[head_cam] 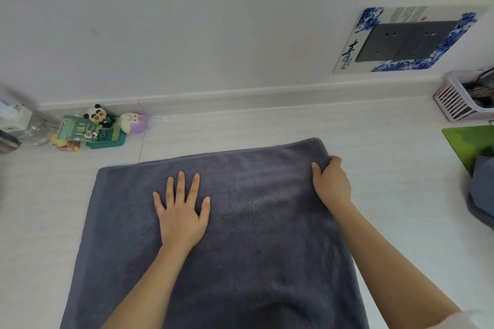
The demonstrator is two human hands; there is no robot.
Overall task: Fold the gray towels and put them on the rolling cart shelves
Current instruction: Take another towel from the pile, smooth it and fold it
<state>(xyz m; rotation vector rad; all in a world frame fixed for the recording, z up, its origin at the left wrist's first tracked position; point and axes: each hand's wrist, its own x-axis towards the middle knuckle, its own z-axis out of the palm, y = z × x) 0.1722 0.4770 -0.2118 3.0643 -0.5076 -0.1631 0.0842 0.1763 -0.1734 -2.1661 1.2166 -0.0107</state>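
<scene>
Lying flat on the pale table, one gray towel takes the left hand pressing with fingers spread, while the right hand pinches its far right edge. One pink basket, one green mat and two plush toys sit around; more gray cloth lies right.

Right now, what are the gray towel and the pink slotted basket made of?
Dark gray towel: soft matte terry or microfibre by its fuzzy nap; which one is unclear. Pink slotted basket: likely moulded plastic, given its thin, even, rigid ribs.
</scene>
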